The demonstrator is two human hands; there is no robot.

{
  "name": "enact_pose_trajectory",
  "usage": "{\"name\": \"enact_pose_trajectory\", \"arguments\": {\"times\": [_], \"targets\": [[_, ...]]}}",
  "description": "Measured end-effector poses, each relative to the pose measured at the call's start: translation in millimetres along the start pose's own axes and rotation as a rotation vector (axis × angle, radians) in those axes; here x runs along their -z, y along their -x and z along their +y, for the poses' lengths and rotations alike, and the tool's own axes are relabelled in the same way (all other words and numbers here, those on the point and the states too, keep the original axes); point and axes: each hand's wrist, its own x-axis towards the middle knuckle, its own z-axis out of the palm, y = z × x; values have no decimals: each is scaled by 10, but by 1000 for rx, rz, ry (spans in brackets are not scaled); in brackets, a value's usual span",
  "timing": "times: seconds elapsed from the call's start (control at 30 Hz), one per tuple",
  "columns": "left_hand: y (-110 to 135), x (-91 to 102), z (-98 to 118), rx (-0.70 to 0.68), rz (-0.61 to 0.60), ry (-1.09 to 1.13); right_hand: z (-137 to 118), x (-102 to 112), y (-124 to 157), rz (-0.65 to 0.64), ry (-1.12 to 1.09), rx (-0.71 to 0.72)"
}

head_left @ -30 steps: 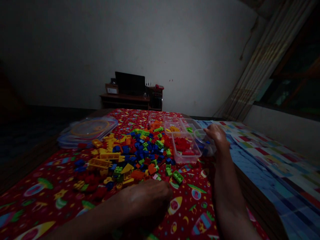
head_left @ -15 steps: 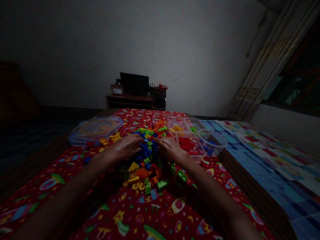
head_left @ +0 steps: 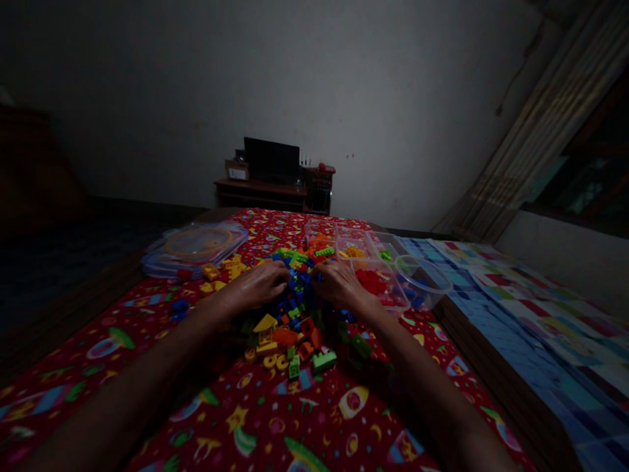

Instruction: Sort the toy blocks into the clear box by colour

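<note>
A heap of mixed toy building bricks [head_left: 295,303] lies on a red patterned cloth [head_left: 275,419]. My left hand [head_left: 259,283] is at the heap's left side, fingers curled inward; whether anything is between them is hidden. Opposite it, my right hand [head_left: 339,283] is closed over the heap's right side, with a bit of blue brick showing at its fingertips. Nearer to me are a yellow roof-shaped piece [head_left: 266,322], some orange bricks and a green brick [head_left: 324,360]. Yellow bricks [head_left: 232,265] lie beyond my left hand.
A clear divided box [head_left: 403,298] at the right holds bricks grouped by colour, beside a round clear tub [head_left: 445,285] with blue bricks. Stacked clear lids [head_left: 160,263] lie at the left. Farther off stands a desk [head_left: 260,189] with a monitor [head_left: 272,159].
Both hands stay at the heap, their fingers curled more tightly now. The view has shifted slightly, so the scene sits a little farther right.
</note>
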Motion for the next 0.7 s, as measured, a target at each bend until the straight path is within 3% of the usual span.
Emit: {"name": "enact_pose_trajectory", "arguments": {"times": [0.33, 0.53, 0.7], "targets": [[-45, 34, -109, 253, 134, 340, -28, 29, -29, 10, -142, -48], [-87, -33, -152, 253, 227, 556, -101, 13, -14, 46, -215, 16], [-86, -17, -130, 281, 246, 739, -108, 44, -42, 73, -353, -18]]}}
